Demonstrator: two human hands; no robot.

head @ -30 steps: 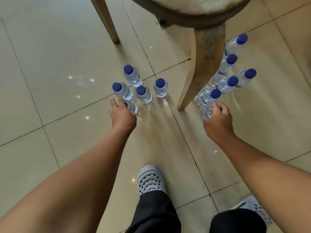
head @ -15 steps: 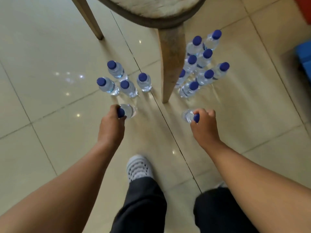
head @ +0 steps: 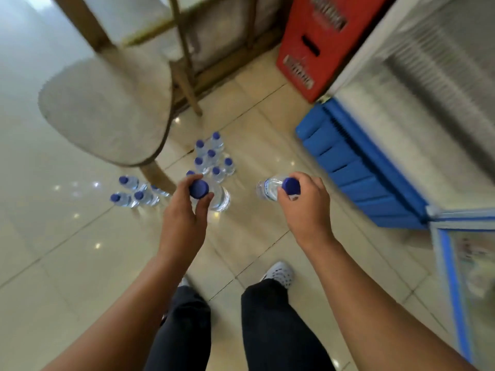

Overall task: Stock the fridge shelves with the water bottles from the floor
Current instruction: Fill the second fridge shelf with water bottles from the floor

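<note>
My left hand (head: 184,215) grips a clear water bottle (head: 221,198) by its blue cap, lifted off the floor. In my right hand (head: 308,210) hangs a second water bottle (head: 267,188), also held at the cap. Below them, several blue-capped bottles (head: 211,159) stand on the tiled floor beside the chair leg, and a smaller group of bottles (head: 134,192) stands to the left under the chair. The fridge (head: 417,84) with its blue base grille fills the right side, and its open glass door (head: 460,263) shows at the right edge. The picture is blurred by motion.
A wooden chair with a pale cushioned seat (head: 107,105) stands at the upper left over the bottles. A red crate (head: 318,41) leans by the wall next to the fridge. My legs and white shoes (head: 278,273) are at the bottom centre.
Both hands have lifted their bottles up off the floor. The view has risen and swung right, bringing the fridge, its door and the red crate into sight.
</note>
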